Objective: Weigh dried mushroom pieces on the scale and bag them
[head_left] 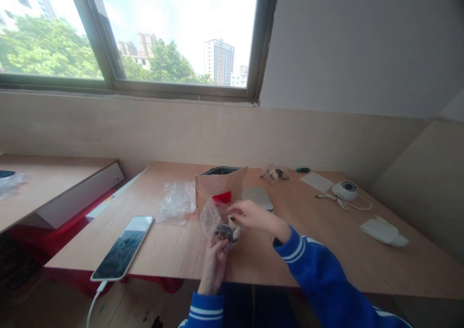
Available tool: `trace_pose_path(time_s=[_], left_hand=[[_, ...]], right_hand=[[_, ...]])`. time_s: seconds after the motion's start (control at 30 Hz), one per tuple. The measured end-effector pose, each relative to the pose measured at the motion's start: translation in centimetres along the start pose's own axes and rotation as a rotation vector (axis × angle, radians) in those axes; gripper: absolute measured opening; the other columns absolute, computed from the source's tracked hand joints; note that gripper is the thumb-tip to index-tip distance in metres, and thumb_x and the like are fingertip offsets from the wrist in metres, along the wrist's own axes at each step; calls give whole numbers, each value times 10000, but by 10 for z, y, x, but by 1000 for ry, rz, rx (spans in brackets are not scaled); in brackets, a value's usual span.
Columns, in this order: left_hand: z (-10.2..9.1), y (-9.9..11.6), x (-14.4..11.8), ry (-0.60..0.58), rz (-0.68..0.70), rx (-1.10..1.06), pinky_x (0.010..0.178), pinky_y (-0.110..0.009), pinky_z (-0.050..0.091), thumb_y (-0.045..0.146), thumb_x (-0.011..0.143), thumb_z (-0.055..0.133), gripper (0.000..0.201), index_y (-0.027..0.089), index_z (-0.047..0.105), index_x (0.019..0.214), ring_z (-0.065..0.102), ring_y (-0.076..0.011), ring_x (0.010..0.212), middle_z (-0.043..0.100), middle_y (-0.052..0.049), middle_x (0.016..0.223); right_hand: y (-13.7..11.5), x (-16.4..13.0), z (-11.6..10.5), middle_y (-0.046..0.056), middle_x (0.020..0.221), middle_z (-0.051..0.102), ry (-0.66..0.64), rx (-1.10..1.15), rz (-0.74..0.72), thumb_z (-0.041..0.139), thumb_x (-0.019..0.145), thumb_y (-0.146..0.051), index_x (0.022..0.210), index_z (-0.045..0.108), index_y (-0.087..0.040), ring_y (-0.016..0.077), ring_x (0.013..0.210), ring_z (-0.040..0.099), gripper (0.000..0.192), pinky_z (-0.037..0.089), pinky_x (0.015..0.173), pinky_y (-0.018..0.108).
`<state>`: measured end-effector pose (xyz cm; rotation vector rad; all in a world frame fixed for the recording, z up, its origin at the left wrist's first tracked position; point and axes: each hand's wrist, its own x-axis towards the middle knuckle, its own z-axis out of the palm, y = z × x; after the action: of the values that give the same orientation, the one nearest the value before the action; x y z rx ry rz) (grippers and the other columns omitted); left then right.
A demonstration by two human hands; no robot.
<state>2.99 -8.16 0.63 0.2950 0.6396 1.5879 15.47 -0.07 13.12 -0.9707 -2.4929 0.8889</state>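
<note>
Clear crinkly plastic bag (217, 221) w/ dark and pale small pieces inside sits at the near edge of the light wooden table (326, 250), about 6 o'clock from the brown paper bag w/ red label (220, 189) standing just behind it. Left hand (214, 260) comes up from below the table edge, fingers closed round the bag's bottom, cupping the contents. Right hand (253, 216) reaches in from 3 o'clock, fingertips pinched at the bag's mouth; can't tell whether it grips the film or a piece inside. Risks, as I judge them: bag hangs partly past the table edge, so if the left grip slackens the pieces could drop to the floor; thin film could tear or slip if the right hand pulls hard vs. the left; an elbow swing could knock the paper bag over, since it's just behind and looks light. White-cased smartphone (123, 247) w/ cable lies at 9 o'clock, its corner overhanging the edge, so a tug on the cord could pull it off. Second empty-looking clear plastic bag (176, 201) lies at 10 o'clock; silver flat device (258, 196) at 1 o'clock, partly behind the paper bag. White round gadget w/ cord (345, 191) and white plastic object (383, 231) are well apart to the right.
</note>
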Motion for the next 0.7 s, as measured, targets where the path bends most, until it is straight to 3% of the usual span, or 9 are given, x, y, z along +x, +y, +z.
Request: trace_pose_path(time_s=[0.13, 0.27, 0.4, 0.5, 0.7], left_hand=[[1, 5, -3, 28, 46, 50, 944, -295, 434, 123, 652, 714, 433, 232, 620, 1061, 597, -177, 1055, 668, -30, 1079], [2, 10, -5, 3, 112, 186, 936, -304, 437, 179, 649, 747, 418, 215, 631, 1048, 607, -202, 1048, 671, -44, 1079], [1, 8, -1, 54, 227, 327, 890, -300, 456, 215, 650, 753, 457, 198, 623, 1087, 628, -217, 1003, 686, -69, 1047], [0, 6, 2, 81, 213, 319, 817, -305, 490, 239, 631, 766, 443, 174, 636, 1049, 659, -222, 908, 708, -78, 956], [2, 9, 4, 110, 199, 246, 726, -253, 511, 279, 662, 750, 295, 159, 650, 911, 665, -167, 806, 708, -43, 874]], right_hand=[[8, -2, 15, 64, 897, 677, -87, -24, 0, 569, 829, -322, 1068, 661, -155, 155, 737, 590, 306, 426, 635, 228], [8, -3, 17, 24, 780, 643, -117, -1, 3, 672, 750, -401, 1007, 679, -150, 123, 621, 510, 359, 363, 542, 215], [9, -8, 25, 14, 780, 646, 25, 61, -18, 675, 761, -334, 1059, 673, -194, 127, 622, 505, 330, 381, 557, 229], [11, -13, 33, 25, 879, 661, 121, 111, -38, 673, 771, -292, 1109, 654, -240, 145, 705, 550, 343, 430, 638, 253], [21, -16, 47, 59, 918, 665, 232, 234, -98, 650, 794, -276, 901, 723, -196, 161, 785, 608, 153, 475, 700, 269]])
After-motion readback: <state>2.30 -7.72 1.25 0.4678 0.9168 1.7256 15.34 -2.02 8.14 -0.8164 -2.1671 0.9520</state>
